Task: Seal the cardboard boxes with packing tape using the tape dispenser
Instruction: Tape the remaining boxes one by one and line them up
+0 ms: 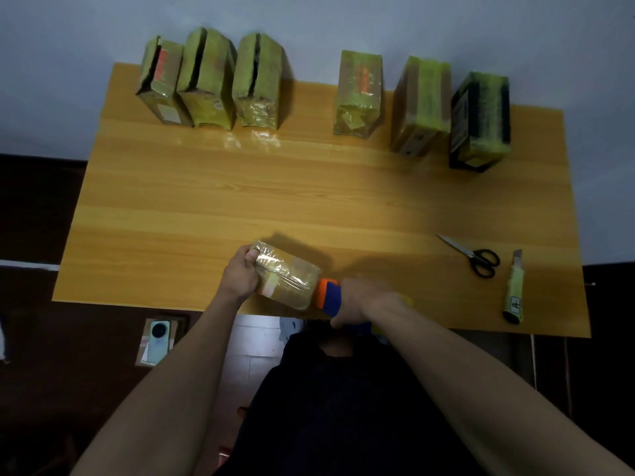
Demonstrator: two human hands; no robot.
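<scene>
At the near edge of the table (206, 201), about mid-width, one box (287, 281) was in hand. Left hand (242, 274) gripped its left end, thumb curled over the top. Right hand (364, 304) was wrapped round the dispenser (328, 297), whose orange-and-blue head sat against the box's right end. Shiny tape already showed along the top of that box, so my read was a strip mid-pull or just finishing; couldn't tell whether it had been cut.

Progress, judged from the layout:
- Far edge, left group: three boxes (206, 80) stood touching each other, each with a dark open slit down the top seam. Those looked unsealed.
- Far edge, right group: three boxes (421, 104) stood a little apart, tops closed with no gap visible. Probably done, though glare and blur made the tape itself hard to confirm.
- So roughly three finished, one in progress, three left. That's an estimate, not a count of confirmed seals.

Other items: scissors (476, 257) and a box cutter (513, 290) lay near the right edge, well apart from the hands, neither being touched. A phone (158, 341) lay on something brown below the table's near-left corner, off the surface.

Next call: finish and cut this strip, check the ends are stuck down, then move the box toward the right group.
</scene>
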